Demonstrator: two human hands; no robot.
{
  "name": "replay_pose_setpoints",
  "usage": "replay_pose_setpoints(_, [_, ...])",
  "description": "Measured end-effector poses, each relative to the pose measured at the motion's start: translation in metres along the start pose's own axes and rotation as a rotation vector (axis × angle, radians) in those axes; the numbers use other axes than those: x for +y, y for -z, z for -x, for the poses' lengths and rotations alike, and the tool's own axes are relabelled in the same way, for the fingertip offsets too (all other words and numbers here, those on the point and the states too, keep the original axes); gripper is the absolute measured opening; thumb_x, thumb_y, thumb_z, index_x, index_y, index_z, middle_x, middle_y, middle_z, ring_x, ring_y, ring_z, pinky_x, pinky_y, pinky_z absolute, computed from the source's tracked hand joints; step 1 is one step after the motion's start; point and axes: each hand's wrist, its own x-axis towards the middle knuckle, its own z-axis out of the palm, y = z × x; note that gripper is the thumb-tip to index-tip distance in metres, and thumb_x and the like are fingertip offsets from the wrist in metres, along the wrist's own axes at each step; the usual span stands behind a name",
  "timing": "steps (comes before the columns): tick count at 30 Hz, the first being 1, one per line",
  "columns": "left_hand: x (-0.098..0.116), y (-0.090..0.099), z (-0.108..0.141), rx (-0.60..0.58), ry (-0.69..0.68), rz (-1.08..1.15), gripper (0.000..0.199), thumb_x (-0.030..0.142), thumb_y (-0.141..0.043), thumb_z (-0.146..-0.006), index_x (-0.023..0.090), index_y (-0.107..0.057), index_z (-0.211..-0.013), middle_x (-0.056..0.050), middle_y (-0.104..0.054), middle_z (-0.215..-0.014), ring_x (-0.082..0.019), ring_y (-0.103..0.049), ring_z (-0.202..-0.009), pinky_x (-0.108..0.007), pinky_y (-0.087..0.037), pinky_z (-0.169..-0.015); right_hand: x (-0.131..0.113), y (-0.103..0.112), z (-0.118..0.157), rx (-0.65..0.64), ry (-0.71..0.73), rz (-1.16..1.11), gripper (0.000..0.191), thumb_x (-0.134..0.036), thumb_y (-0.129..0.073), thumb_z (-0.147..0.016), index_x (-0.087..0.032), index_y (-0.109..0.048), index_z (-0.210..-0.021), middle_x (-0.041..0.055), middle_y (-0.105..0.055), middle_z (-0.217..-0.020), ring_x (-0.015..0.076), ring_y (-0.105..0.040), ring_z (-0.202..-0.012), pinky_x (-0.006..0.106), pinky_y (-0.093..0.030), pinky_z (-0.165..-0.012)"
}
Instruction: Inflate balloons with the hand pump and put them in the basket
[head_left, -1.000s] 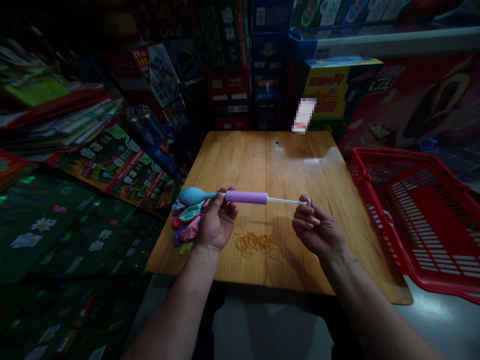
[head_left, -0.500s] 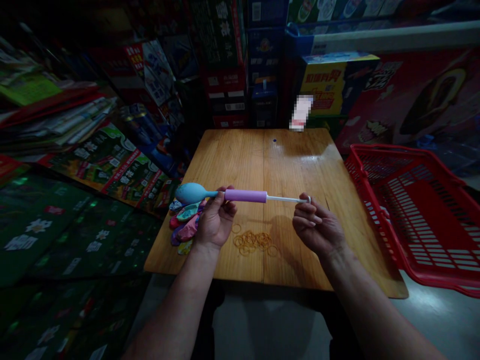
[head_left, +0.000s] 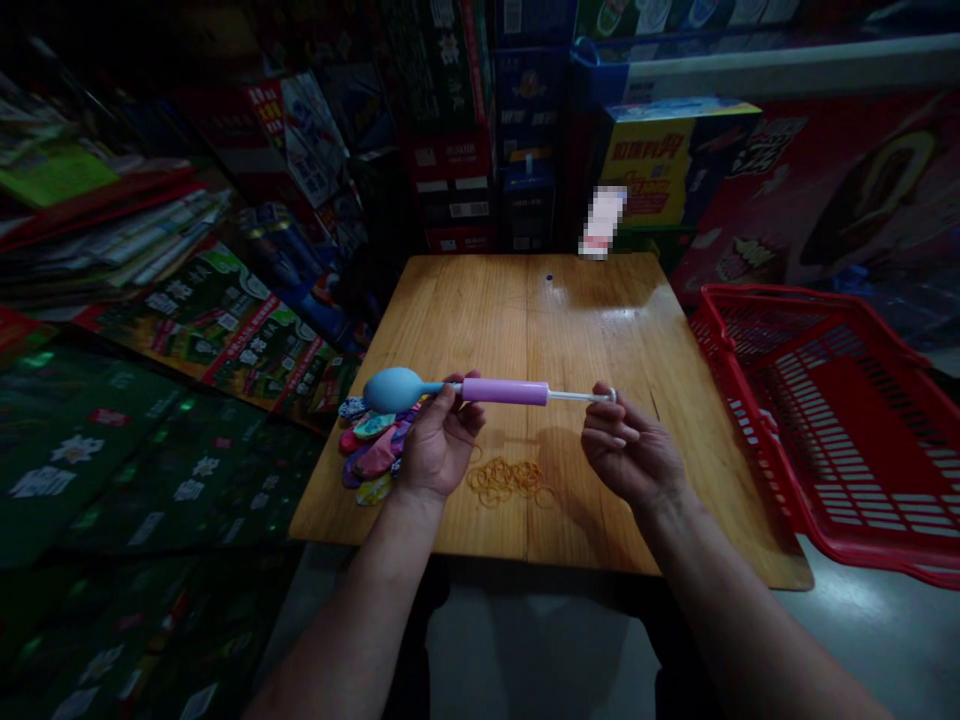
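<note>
A purple hand balloon pump lies level above the table, its white rod partly out to the right. On its left end sits a light blue balloon, partly filled, with its neck over the nozzle. My left hand pinches the balloon's neck at the nozzle between thumb and fingers. My right hand is closed around the white handle at the rod's end. Beneath the blue balloon, several flat coloured balloons lie in a pile, partly hidden by my left hand. Several tan rubber bands lie between my hands.
The wooden table has a phone-like blurred object standing at its back edge. A red shopping basket is at the right. Green cartons crowd the left, and stacked boxes stand behind.
My left hand, the pump barrel and the balloon have shifted right. My right hand has moved slightly left, and less of the white rod shows.
</note>
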Motion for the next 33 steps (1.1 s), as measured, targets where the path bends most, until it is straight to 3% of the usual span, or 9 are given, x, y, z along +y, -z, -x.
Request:
replay_pose_setpoints(3, [-0.004, -0.001, 0.003, 0.027, -0.031, -0.02, 0.019, 0.023, -0.074, -0.087, 0.019, -0.073, -0.105, -0.006, -0.074, -0.116, -0.008, -0.069, -0.072, -0.02, -0.059, -0.068, 0.005, 0.001, 0.001, 0.004, 0.0, 0.048, 0.012, -0.009, -0.058, -0.095, -0.014, -0.061, -0.105, -0.0053, -0.058, -0.068, 0.0017, -0.046, -0.046, 0.013, -0.04, -0.045])
replay_pose_setpoints(10, [-0.015, -0.002, 0.008, 0.079, 0.078, -0.022, 0.026, 0.02, -0.074, -0.086, 0.021, -0.071, -0.112, -0.007, -0.074, -0.117, -0.007, -0.069, -0.068, -0.017, -0.057, -0.063, 0.035, 0.006, -0.001, 0.044, -0.094, 0.1, 0.017, -0.012, -0.069, -0.089, -0.015, -0.062, -0.104, -0.0038, -0.065, -0.073, 0.001, -0.045, -0.047, 0.013, -0.042, -0.047])
replay_pose_setpoints(15, [-0.007, 0.002, -0.001, 0.115, 0.068, -0.008, 0.016, 0.021, -0.074, -0.086, 0.019, -0.073, -0.101, -0.006, -0.075, -0.113, -0.006, -0.068, -0.065, -0.016, -0.057, -0.059, 0.02, 0.002, -0.003, 0.073, -0.089, 0.082, 0.014, -0.011, -0.067, -0.089, -0.013, -0.063, -0.102, -0.004, -0.062, -0.07, 0.0009, -0.045, -0.046, 0.013, -0.041, -0.046])
replay_pose_setpoints(19, [0.003, 0.005, -0.005, 0.115, -0.034, 0.01, 0.015, 0.02, -0.073, -0.087, 0.02, -0.073, -0.102, -0.004, -0.075, -0.113, -0.005, -0.067, -0.066, -0.015, -0.056, -0.061, 0.001, 0.0, -0.001, 0.03, 0.022, 0.05, 0.013, -0.007, -0.064, -0.089, -0.014, -0.062, -0.1, -0.0067, -0.058, -0.066, 0.0003, -0.044, -0.045, 0.013, -0.038, -0.045])
replay_pose_setpoints(21, [0.002, 0.004, -0.003, 0.106, -0.045, 0.008, 0.018, 0.021, -0.073, -0.087, 0.02, -0.073, -0.105, -0.004, -0.075, -0.115, -0.005, -0.067, -0.067, -0.015, -0.057, -0.063, 0.003, 0.001, 0.0, 0.018, 0.035, 0.055, 0.014, -0.007, -0.064, -0.089, -0.015, -0.062, -0.101, -0.0071, -0.058, -0.067, 0.0005, -0.045, -0.045, 0.013, -0.038, -0.045])
replay_pose_setpoints(27, [-0.013, -0.002, 0.006, 0.086, 0.079, -0.022, 0.019, 0.021, -0.073, -0.087, 0.019, -0.073, -0.106, -0.006, -0.075, -0.114, -0.007, -0.068, -0.066, -0.017, -0.057, -0.06, 0.032, 0.008, -0.001, 0.031, -0.113, 0.094, 0.018, -0.012, -0.069, -0.088, -0.014, -0.063, -0.104, -0.0032, -0.064, -0.074, 0.0006, -0.046, -0.048, 0.014, -0.042, -0.048])
replay_pose_setpoints(33, [0.002, 0.002, -0.004, 0.109, -0.024, -0.012, 0.014, 0.021, -0.073, -0.086, 0.018, -0.073, -0.1, -0.005, -0.075, -0.11, -0.005, -0.067, -0.065, -0.015, -0.057, -0.061, 0.006, -0.001, 0.0, 0.024, -0.015, 0.084, 0.01, -0.01, -0.064, -0.09, -0.015, -0.062, -0.099, -0.0059, -0.06, -0.068, 0.0002, -0.044, -0.045, 0.012, -0.039, -0.045])
